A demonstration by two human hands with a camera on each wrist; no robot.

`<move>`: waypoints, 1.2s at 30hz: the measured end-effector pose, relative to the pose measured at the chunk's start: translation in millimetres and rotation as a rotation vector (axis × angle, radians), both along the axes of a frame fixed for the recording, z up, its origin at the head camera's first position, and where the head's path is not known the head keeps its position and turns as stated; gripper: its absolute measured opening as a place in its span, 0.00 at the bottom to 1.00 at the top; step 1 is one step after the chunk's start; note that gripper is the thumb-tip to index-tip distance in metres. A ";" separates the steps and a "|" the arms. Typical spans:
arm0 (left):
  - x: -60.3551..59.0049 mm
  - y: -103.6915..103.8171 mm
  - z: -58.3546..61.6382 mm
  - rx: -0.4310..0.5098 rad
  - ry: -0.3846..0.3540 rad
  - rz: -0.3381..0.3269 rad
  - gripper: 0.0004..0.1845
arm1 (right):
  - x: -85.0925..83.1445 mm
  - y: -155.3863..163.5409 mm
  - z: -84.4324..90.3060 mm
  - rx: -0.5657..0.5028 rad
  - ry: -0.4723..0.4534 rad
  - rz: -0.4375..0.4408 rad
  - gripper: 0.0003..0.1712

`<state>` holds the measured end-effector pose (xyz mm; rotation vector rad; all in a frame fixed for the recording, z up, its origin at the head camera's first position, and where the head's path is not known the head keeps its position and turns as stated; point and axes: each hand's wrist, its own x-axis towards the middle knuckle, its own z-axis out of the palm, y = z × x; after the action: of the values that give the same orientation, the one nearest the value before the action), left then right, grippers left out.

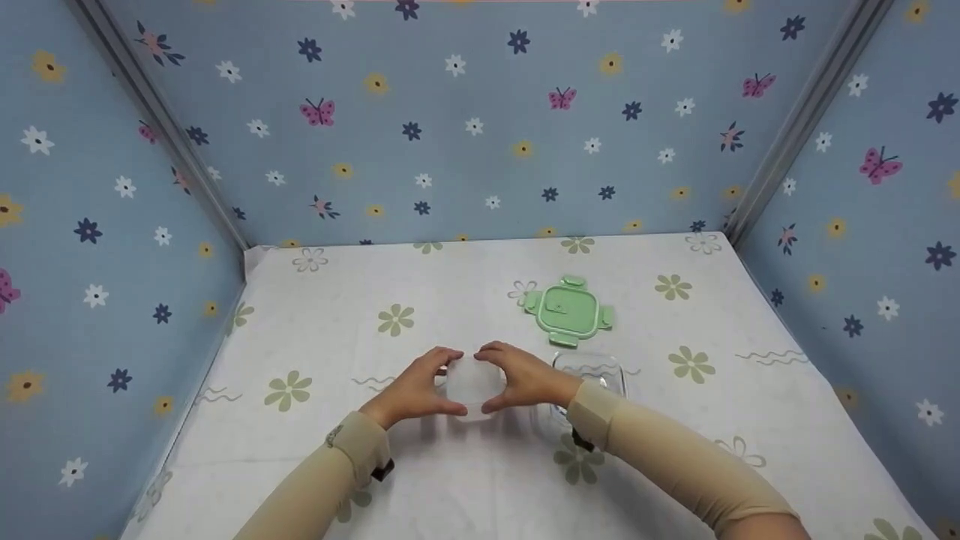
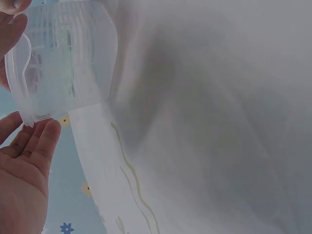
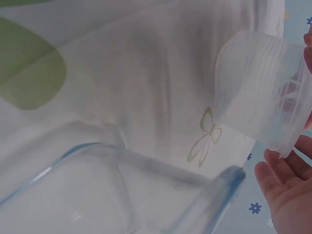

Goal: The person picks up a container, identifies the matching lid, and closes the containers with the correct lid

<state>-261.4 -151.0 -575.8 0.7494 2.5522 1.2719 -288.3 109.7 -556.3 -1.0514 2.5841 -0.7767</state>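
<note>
The left hand (image 1: pixel 411 391) and right hand (image 1: pixel 529 379) grip the tub (image 1: pixel 472 386) between them, just left of the glass box (image 1: pixel 592 364) (partly hidden by the right arm (image 1: pixel 667 451)) and nearer than the lid (image 1: pixel 570 312).

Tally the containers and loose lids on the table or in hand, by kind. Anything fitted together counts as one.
Frosted plastic container: 1
Clear glass container: 1
Green lid: 1
Total: 3

Surface (image 1: pixel 330 337): white flower-printed cloth (image 1: pixel 465 472) spread over; green lid (image 1: pixel 570 311), flat; clear glass container (image 1: pixel 591 367), near lid.
</note>
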 end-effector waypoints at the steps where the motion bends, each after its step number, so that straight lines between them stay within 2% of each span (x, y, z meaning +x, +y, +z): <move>1: 0.0 0.1 -0.2 0.000 0.000 0.000 0.50 | -0.2 0.0 0.0 0.002 0.000 -0.001 0.52; 11: 0.6 1.9 -2.8 0.000 -0.001 0.000 0.51 | 0.2 0.1 0.0 -0.025 -0.029 0.001 0.51; 19: -1.2 2.1 -4.5 -0.017 0.040 -0.011 0.52 | -0.9 2.5 3.2 -0.037 -0.046 0.016 0.52; 36: -2.5 1.2 -5.8 -0.044 0.023 0.011 0.52 | -4.5 3.9 4.0 -0.032 -0.125 -0.007 0.52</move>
<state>-263.8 -149.8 -581.6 0.7466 2.5970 1.2137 -292.7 113.6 -552.2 -0.9705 2.4799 -0.8600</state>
